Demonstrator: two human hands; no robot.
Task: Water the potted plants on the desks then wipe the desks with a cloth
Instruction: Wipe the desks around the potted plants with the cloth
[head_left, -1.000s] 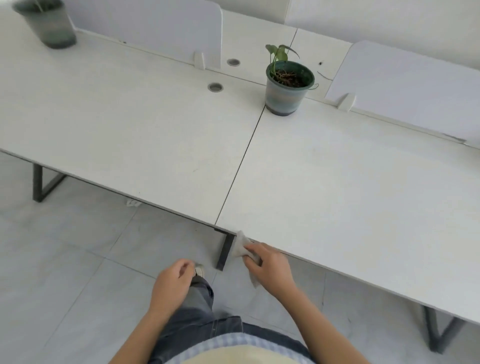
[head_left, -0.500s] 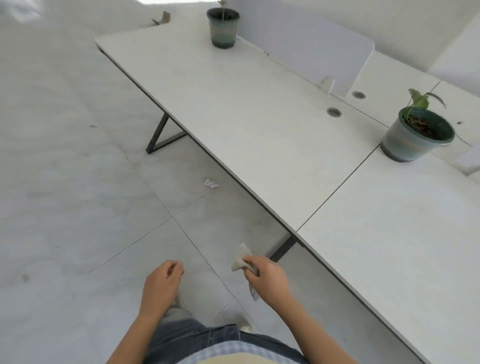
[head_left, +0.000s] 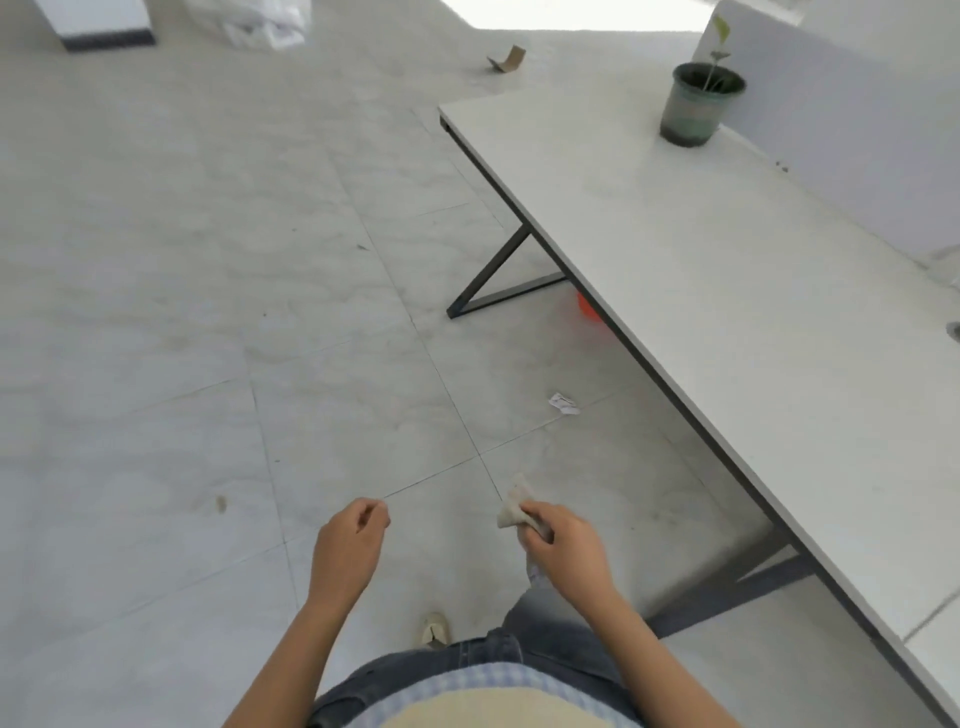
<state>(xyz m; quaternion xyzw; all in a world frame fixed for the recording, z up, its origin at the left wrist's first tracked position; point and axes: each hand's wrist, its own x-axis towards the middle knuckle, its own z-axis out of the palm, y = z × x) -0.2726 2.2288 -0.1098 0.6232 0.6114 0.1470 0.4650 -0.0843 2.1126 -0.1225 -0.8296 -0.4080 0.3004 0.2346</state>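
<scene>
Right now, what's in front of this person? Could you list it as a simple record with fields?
place: tiled floor beside a long white desk
right hand: closed on a crumpled cloth, held over the floor, clear of the desk
left hand: loosely curled, nothing in it
on the desk: one potted plant at the far end, next to a white divider panel
under the desk: an orange object, partly hidden
floor litter: paper scrap, folded cardboard piece
wiping: not happening at this moment
</scene>
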